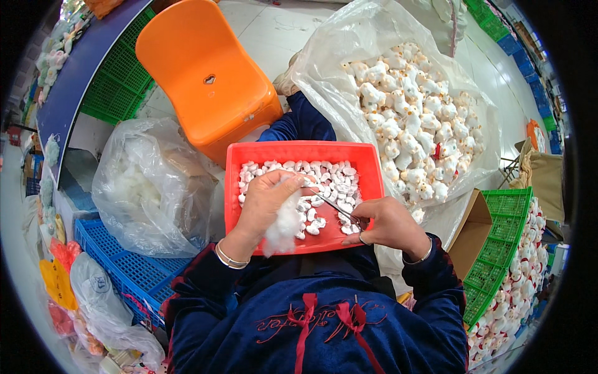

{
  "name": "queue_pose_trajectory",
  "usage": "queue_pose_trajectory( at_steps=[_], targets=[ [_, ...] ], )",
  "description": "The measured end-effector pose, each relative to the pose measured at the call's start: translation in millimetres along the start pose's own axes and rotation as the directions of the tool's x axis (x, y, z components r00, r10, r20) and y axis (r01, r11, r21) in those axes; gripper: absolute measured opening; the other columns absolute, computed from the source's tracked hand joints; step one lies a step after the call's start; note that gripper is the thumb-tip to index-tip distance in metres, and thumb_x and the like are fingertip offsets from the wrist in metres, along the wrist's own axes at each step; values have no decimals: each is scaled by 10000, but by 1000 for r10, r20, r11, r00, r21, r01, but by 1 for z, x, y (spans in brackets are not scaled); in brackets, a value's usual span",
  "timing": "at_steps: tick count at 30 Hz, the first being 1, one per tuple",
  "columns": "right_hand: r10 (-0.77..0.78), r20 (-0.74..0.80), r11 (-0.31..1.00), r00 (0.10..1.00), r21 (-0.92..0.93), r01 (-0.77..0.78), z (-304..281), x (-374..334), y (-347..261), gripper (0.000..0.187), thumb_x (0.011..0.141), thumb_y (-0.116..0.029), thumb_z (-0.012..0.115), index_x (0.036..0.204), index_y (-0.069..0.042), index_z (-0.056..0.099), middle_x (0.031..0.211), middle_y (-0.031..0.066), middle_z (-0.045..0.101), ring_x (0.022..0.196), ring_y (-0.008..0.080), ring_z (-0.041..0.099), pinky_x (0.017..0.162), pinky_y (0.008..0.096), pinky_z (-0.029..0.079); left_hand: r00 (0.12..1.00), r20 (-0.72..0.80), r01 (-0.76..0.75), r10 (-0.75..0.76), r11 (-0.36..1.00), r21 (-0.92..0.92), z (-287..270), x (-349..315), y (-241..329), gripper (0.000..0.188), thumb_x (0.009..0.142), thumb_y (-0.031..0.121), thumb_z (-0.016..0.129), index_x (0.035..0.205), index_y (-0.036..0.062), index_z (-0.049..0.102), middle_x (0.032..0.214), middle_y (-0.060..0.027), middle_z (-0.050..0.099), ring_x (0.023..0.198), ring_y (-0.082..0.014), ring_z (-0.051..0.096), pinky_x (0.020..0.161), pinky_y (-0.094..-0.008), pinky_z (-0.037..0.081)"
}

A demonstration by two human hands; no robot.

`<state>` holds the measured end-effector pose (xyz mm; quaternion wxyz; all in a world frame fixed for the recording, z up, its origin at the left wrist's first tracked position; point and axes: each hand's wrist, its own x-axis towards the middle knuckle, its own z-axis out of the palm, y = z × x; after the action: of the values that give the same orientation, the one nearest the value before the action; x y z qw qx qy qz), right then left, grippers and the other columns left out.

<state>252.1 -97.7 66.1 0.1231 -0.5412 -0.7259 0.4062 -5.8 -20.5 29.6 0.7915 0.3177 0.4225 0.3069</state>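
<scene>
My left hand [266,202] is closed over the red tray, with a tuft of white fluffy stuffing [283,225] hanging from the palm. Its thumb and fingertips pinch a small white piece, largely hidden by the fingers. In my right hand [387,225] are slim metal forceps [333,204], their tips pointing left to the pinched piece. Whether the tips are inside it I cannot tell. Below both hands, the red plastic tray [302,149] rests on my lap. Many small white fabric pieces [339,181] lie in it, mostly toward its far side.
Ahead right stands a large clear bag [330,47] full of small white plush toys [408,118]. An orange stool [199,75] is ahead left. Left lies a plastic bag of stuffing [140,187] by a blue crate [134,268]. A green crate [498,243] and a cardboard box [470,234] stand right.
</scene>
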Motion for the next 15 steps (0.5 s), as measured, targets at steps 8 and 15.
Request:
queue_pose_trajectory(
  at_steps=[8, 15],
  targets=[
    [-16, -24, 1000, 1000, -24, 16, 4, 2, -2, 455, 752, -421, 849, 777, -6, 663, 687, 161, 625, 641, 351, 623, 579, 411, 465, 999, -35, -36, 38, 998, 55, 5, -4, 0, 268, 991, 230, 655, 1091, -10, 722, 903, -93, 738, 648, -90, 640, 566, -234, 539],
    [46, -7, 999, 999, 2, -46, 3, 1, -3, 441, 747, -414, 857, 790, -10, 684, 672, 164, 631, 618, 351, 618, 575, 413, 469, 998, -49, -37, 42, 993, 109, 6, -6, 0, 238, 989, 206, 659, 1070, -2, 743, 833, -49, 717, 650, -77, 636, 565, -217, 517]
  ],
)
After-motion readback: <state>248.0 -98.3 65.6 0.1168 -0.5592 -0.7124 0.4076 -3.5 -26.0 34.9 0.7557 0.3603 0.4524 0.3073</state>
